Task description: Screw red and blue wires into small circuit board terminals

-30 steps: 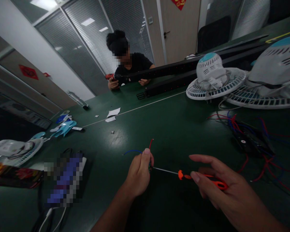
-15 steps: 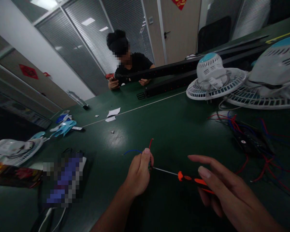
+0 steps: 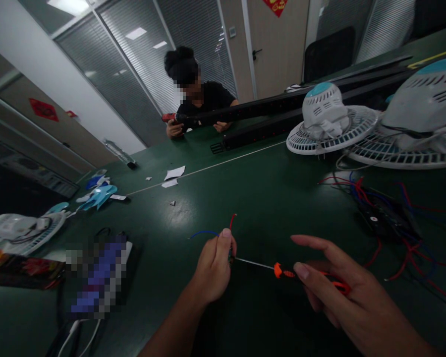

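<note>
My left hand (image 3: 213, 267) is closed in a pinch on a small part I cannot make out, from which a red wire (image 3: 232, 220) and a blue wire (image 3: 203, 232) stick out. My right hand (image 3: 342, 292) grips the orange and black handle of a screwdriver (image 3: 282, 271). Its thin metal shaft points left and its tip meets the part in my left fingers. My right index finger is stretched out above the handle. Both hands hover just over the dark green table (image 3: 267, 198).
Two white fan heads (image 3: 329, 121) (image 3: 419, 124) lie at the back right, with a tangle of red and blue wires (image 3: 386, 218) in front. A person (image 3: 196, 101) across the table holds a red drill against a long black bar (image 3: 282, 104). Fan parts (image 3: 26, 228) lie left.
My right hand's fingers shifted on the screwdriver handle, rolling it: the thumb lifted off half a second ago and is back on it. My left hand has stayed still.
</note>
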`<state>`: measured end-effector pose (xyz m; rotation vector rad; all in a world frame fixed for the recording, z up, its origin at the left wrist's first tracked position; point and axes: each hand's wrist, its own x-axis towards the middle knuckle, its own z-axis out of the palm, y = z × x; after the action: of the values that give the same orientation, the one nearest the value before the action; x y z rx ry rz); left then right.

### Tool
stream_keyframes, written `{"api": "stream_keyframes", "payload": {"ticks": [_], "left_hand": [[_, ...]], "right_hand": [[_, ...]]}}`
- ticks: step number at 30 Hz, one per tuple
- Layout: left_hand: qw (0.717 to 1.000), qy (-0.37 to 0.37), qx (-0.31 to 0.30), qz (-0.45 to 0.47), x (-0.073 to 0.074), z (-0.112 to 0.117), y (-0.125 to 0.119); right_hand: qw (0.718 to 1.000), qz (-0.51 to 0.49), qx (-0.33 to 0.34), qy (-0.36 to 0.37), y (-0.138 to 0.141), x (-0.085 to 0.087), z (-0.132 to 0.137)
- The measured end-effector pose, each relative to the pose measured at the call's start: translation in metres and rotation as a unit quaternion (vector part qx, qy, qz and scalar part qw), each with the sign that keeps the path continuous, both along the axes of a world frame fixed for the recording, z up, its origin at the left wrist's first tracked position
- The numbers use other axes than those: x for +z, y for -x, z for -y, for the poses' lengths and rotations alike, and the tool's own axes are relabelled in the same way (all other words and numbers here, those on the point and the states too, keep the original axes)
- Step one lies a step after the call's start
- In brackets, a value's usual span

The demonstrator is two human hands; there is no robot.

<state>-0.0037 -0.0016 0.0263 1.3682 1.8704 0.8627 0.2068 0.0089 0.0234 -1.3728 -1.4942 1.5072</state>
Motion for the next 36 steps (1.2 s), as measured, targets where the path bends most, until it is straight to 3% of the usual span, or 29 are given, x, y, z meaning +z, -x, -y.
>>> {"api": "stream_keyframes", "payload": {"ticks": [13, 23, 27, 30, 36], "left_hand": [[1.0, -0.002, 0.001, 0.002, 0.0, 0.0, 0.0], [1.0, -0.009, -0.001, -0.005, 0.0, 0.0, 0.001], [1.0, -0.01, -0.001, 0.002, -0.002, 0.0, 0.001], [1.0, -0.01, 0.006, 0.007, -0.001, 0.001, 0.001], [1.0, -0.006, 0.0, 0.012, -0.001, 0.001, 0.002]], "right_hand": [[0.999, -0.014, -0.033, -0.008, 0.005, 0.007, 0.003], [1.0, -0.019, -0.004, -0.001, 0.001, 0.001, 0.001], [0.998, -0.041, 0.035, 0.043, -0.004, -0.004, 0.0], [0.997, -0.038, 0.022, 0.064, -0.005, -0.003, 0.001], [0.999, 0.012, 0.029, 0.034, -0.003, -0.001, -0.001]]}}
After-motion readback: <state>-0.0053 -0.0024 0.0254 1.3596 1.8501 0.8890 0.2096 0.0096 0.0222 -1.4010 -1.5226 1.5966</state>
